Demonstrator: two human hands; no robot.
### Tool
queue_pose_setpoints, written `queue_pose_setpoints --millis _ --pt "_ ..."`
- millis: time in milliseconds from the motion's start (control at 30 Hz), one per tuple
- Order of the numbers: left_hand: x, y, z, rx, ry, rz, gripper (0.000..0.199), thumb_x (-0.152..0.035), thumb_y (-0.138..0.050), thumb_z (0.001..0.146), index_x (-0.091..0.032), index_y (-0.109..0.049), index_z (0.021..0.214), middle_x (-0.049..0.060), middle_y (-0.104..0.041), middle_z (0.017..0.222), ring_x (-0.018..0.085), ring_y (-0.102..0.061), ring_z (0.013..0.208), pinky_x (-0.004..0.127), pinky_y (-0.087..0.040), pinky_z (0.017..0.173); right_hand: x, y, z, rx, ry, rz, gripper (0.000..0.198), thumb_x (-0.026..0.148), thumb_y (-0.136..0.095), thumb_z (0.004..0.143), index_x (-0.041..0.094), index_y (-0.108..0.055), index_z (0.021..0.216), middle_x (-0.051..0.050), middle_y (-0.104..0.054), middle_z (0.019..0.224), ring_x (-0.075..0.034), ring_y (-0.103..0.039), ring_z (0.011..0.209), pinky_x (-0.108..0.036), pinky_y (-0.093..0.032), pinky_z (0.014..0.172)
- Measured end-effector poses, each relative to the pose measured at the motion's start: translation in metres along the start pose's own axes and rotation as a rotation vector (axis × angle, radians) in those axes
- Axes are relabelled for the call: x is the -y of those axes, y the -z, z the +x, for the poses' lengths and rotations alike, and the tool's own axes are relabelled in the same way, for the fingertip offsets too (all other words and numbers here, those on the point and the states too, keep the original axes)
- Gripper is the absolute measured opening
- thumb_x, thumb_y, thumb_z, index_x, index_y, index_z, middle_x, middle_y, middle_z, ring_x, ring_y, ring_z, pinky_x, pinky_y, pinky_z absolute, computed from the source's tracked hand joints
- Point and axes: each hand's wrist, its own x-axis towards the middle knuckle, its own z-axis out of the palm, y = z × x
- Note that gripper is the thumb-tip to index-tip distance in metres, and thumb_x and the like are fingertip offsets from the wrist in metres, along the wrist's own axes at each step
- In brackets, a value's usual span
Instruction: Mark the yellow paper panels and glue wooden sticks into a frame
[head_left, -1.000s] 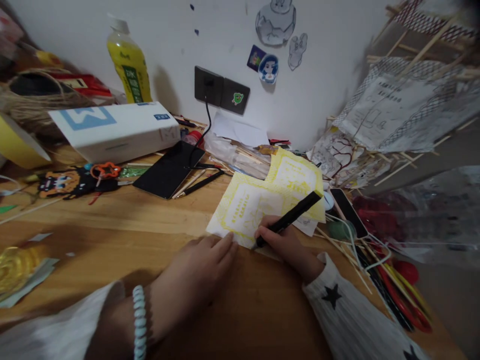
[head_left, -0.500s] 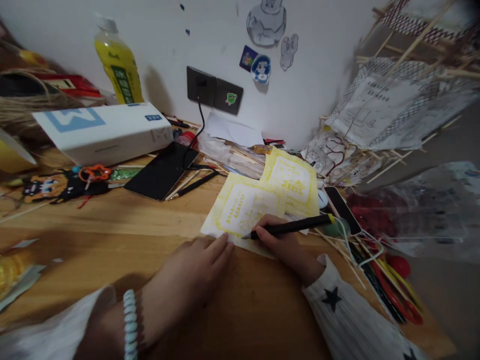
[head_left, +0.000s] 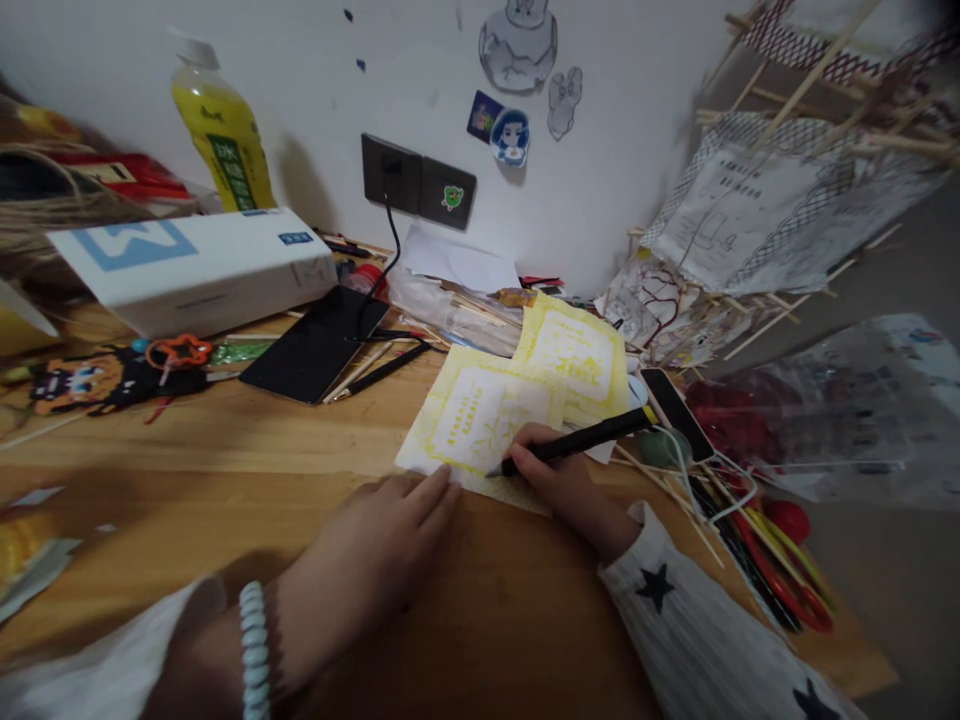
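Note:
My right hand (head_left: 555, 480) is closed around a black marker pen (head_left: 592, 437), whose tip meets the lower edge of a sheet of paper (head_left: 469, 410) with yellow lettering, drawing and border. Fingers stretched out flat, my left hand (head_left: 375, 560) rests on the wooden table with its fingertips on that paper's lower left edge. A second yellow-decorated sheet (head_left: 579, 350) lies behind, partly under the first one. A pale bead bracelet (head_left: 255, 640) circles my left wrist.
A black tablet (head_left: 311, 345) and a white box (head_left: 202, 280) lie to the left, a yellow drink bottle (head_left: 225, 140) behind. At right are a phone (head_left: 679, 412), scissors (head_left: 795, 590), a clear plastic bag (head_left: 840, 420) and a stick frame with paper panels (head_left: 750, 210).
The whole view has shifted slightly, so things appear a little further left. The marker's back end sits slightly lower and more left; both hands keep their places at the paper.

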Motion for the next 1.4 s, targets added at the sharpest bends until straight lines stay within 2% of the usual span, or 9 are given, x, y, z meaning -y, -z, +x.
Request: queue_pose_setpoints --millis 200,367,433,533,633,733,1100,1233,1400 --pt "0.000 0.003 0.001 0.028 0.009 -0.020 0.053 -0.003 -0.048 0.073 -0.013 -0.054 0.125 0.017 -0.060 0.124 0.029 -0.063 0.098 0.041 -0.053 0.076 -0.006 0.000 -0.002 0.048 -0.060 0.134 0.020 0.026 -0.053 0.072 0.019 -0.051 0.053 0.002 -0.051 0.053 -0.011 -0.048 0.053 -0.022 -0.039 0.050" --pt "0.000 0.006 -0.001 0.034 0.011 -0.014 0.053 -0.002 -0.043 0.076 -0.014 -0.052 0.127 0.016 -0.059 0.125 0.028 -0.063 0.100 0.042 -0.054 0.079 -0.012 0.007 0.003 -0.163 -0.003 0.239 0.024 0.041 -0.049 0.083 0.020 -0.056 0.074 0.004 -0.053 0.051 -0.010 -0.045 0.042 -0.021 -0.035 0.039" --pt "0.000 0.005 -0.003 0.007 0.005 0.000 0.050 -0.003 -0.043 0.078 -0.013 -0.053 0.126 0.017 -0.059 0.125 0.029 -0.063 0.099 0.043 -0.055 0.078 -0.013 0.013 0.003 -0.192 0.095 0.139 0.024 0.042 -0.046 0.087 0.022 -0.058 0.092 0.002 -0.061 0.060 -0.012 -0.053 0.048 -0.023 -0.042 0.045" --pt "-0.001 0.004 -0.006 -0.027 0.022 0.053 0.047 -0.005 -0.043 0.081 -0.012 -0.052 0.126 0.020 -0.054 0.131 0.029 -0.064 0.096 0.044 -0.056 0.075 -0.013 0.020 0.000 -0.077 0.281 -0.248 0.024 0.035 -0.051 0.088 0.022 -0.059 0.106 -0.007 -0.069 0.093 -0.019 -0.063 0.082 -0.033 -0.050 0.073" --pt "-0.003 0.006 -0.007 -0.017 0.029 0.088 0.044 -0.005 -0.044 0.082 -0.010 -0.053 0.124 0.022 -0.053 0.130 0.030 -0.065 0.095 0.044 -0.057 0.073 -0.016 0.018 0.000 0.089 0.432 -0.557 0.035 0.036 -0.059 0.084 0.021 -0.058 0.116 -0.011 -0.065 0.110 -0.025 -0.058 0.103 -0.040 -0.045 0.090" --pt "-0.005 0.007 -0.006 -0.028 -0.018 0.065 0.037 -0.008 -0.043 0.085 -0.011 -0.055 0.119 0.019 -0.059 0.122 0.029 -0.064 0.095 0.043 -0.058 0.073 -0.017 0.015 0.005 0.149 0.466 -0.657 0.050 0.039 -0.065 0.080 0.018 -0.053 0.124 -0.013 -0.060 0.119 -0.027 -0.052 0.112 -0.043 -0.040 0.098" --pt "-0.017 0.011 -0.010 -0.106 -0.148 0.014 0.030 -0.011 -0.041 0.088 -0.013 -0.056 0.114 0.012 -0.062 0.113 0.023 -0.059 0.091 0.038 -0.055 0.075 -0.001 0.014 -0.012 0.083 0.458 -0.420 0.041 0.033 -0.059 0.085 0.023 -0.052 0.124 -0.010 -0.061 0.116 -0.023 -0.054 0.106 -0.041 -0.042 0.094" --pt "-0.018 0.012 -0.013 -0.161 -0.231 0.088 0.035 -0.011 -0.044 0.087 -0.010 -0.054 0.120 0.016 -0.058 0.121 0.025 -0.053 0.109 0.036 -0.050 0.087 0.003 0.006 -0.014 0.132 0.483 -0.277 0.037 0.036 -0.054 0.087 0.023 -0.054 0.122 -0.008 -0.063 0.110 -0.021 -0.056 0.100 -0.038 -0.044 0.089" --pt "-0.022 0.004 -0.013 -0.099 -0.164 0.113 0.038 -0.009 -0.047 0.084 -0.010 -0.054 0.122 0.020 -0.055 0.126 0.031 -0.052 0.116 0.042 -0.051 0.085 0.015 -0.007 -0.003 0.095 0.279 -0.035 0.010 0.028 -0.057 0.082 0.021 -0.063 0.083 -0.002 -0.064 0.081 -0.015 -0.059 0.077 -0.028 -0.046 0.071"
